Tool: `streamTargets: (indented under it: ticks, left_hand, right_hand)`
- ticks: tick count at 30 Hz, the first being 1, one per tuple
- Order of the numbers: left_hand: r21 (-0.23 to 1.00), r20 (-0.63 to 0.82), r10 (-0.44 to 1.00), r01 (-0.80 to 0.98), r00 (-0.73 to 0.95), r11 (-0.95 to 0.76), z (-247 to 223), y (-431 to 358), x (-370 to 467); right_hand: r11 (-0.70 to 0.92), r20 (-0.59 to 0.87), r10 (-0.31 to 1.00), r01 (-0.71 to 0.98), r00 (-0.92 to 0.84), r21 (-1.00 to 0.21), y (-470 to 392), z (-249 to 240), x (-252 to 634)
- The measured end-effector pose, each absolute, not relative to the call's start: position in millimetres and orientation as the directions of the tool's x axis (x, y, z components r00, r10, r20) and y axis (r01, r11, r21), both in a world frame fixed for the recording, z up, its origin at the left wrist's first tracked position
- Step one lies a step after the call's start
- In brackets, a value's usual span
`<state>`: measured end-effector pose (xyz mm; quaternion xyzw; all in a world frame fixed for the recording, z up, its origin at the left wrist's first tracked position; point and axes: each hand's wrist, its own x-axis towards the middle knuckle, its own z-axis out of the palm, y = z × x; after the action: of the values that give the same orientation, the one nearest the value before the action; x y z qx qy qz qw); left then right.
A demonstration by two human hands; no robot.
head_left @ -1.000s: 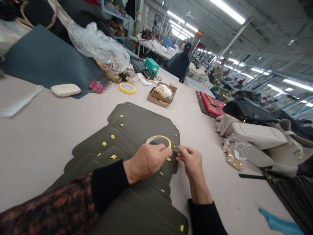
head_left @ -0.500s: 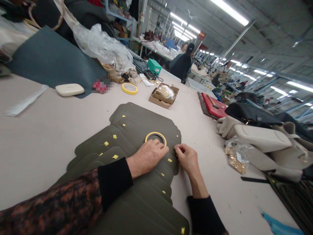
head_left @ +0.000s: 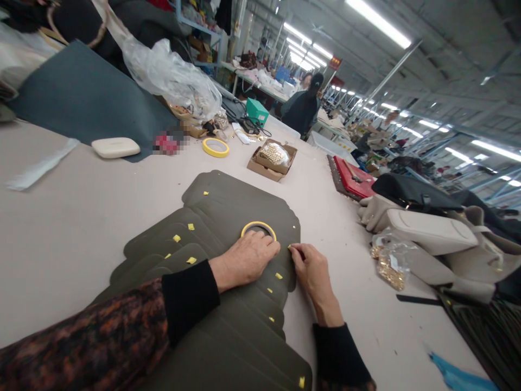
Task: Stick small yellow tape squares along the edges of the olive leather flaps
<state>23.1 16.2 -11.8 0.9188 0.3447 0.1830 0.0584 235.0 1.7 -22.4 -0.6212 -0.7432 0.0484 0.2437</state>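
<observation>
Dark green panels [head_left: 240, 201] lie overlapped on the table, with several small yellow tape pieces on them. My left hand [head_left: 248, 258] is closed on the near edge of a yellow tape roll [head_left: 258, 224], which rests over the top panel. To its right, my right hand [head_left: 311, 263] pinches a tiny yellow tape piece [head_left: 290, 247] between thumb and forefinger at the panel's right edge. A loose yellow tape piece [head_left: 279, 276] shows on the panel just below, between the hands.
Beyond the panels are another yellow tape roll [head_left: 215, 147], a cardboard box [head_left: 268, 171] of gold parts and a white case [head_left: 116, 148]. Cream bags [head_left: 431, 231] and a bag of gold hardware [head_left: 391, 271] lie right. A person [head_left: 303, 108] is in the background.
One yellow tape piece near the top left of the panels no longer shows. The piece below my hands appears slightly lower and further left. Both hands stay nearly in place.
</observation>
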Motion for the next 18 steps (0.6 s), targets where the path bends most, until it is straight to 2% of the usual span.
streamTargets:
  ticks: [6, 10, 15, 18]
  left_hand:
    - [0.249, 0.3, 0.621, 0.57, 0.724, -0.783, -9.1, 13.3, 22.5]
    - [0.321, 0.398, 0.626, 0.537, 0.671, -0.78, -8.4, 11.2, 18.9]
    - [0.456, 0.516, 0.625, 0.43, 0.586, -0.779, -12.8, 10.6, 15.0]
    - [0.467, 0.556, 0.606, 0.389, 0.569, -0.794, -15.4, 11.0, 15.1]
  right_hand:
    - [0.033, 0.195, 0.98, 0.922, 0.047, -0.387, 13.0, -23.1, 228.3]
    - [0.005, 0.205, 0.974, 0.891, 0.1, -0.454, 9.7, -22.5, 226.6]
    - [0.123, 0.25, 0.962, 0.652, 0.106, -0.748, -14.7, -10.7, 219.4]
    - [0.27, 0.317, 0.948, 0.598, -0.027, -0.755, -28.6, 0.0, 208.6]
